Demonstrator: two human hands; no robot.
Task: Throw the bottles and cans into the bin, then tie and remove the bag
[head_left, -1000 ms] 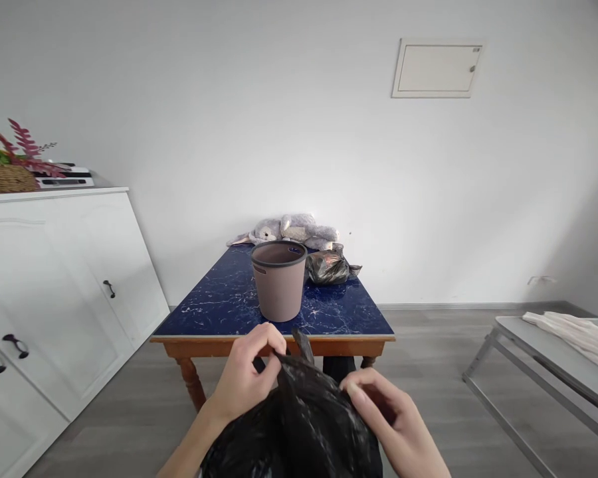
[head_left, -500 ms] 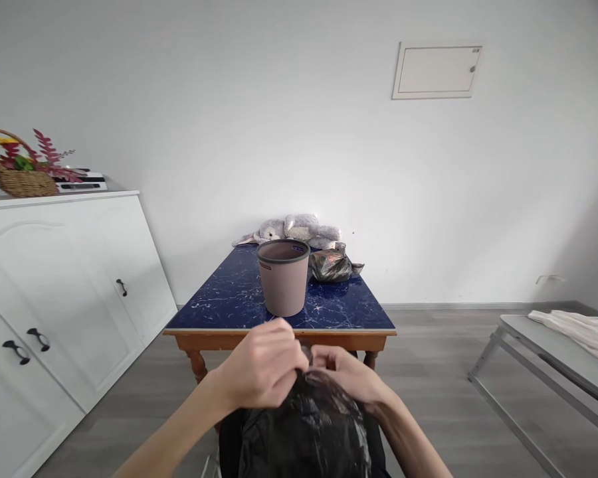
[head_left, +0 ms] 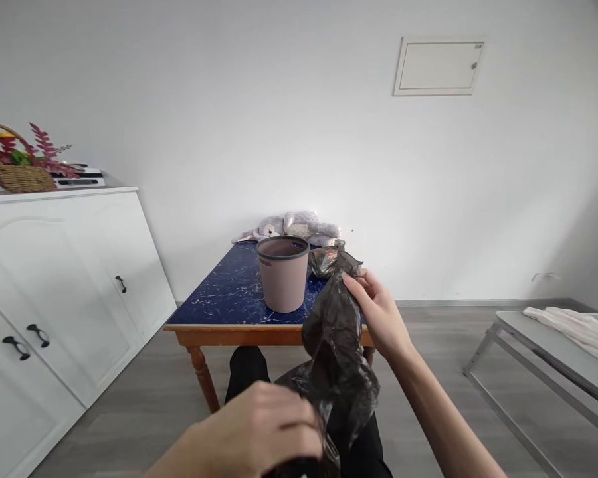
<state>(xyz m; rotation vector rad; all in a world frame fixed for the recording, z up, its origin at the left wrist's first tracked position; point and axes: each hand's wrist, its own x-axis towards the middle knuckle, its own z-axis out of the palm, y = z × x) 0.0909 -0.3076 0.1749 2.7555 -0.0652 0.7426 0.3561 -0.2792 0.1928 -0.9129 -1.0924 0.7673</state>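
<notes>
A black plastic bag [head_left: 337,352] is stretched between my two hands in front of me. My right hand [head_left: 376,312] pinches its upper end, raised near the table's front edge. My left hand [head_left: 264,428] is closed around the lower part of the bag, low in the view. Beyond them a pinkish-grey bin [head_left: 282,273] with a dark rim stands on the blue marble-patterned table [head_left: 219,299]. A second crumpled dark bag [head_left: 323,261] lies on the table behind the bin.
A grey plush toy [head_left: 292,227] lies at the table's far end against the wall. A white cabinet [head_left: 54,292] with a flower basket [head_left: 17,169] stands on the left. A low grey bench [head_left: 553,352] with white cloth is on the right. My dark-trousered legs [head_left: 246,372] show below.
My hands have moved apart: the right one rose with the bag's top end, the left one dropped lower. The bunched bag is now pulled out lengthwise.
</notes>
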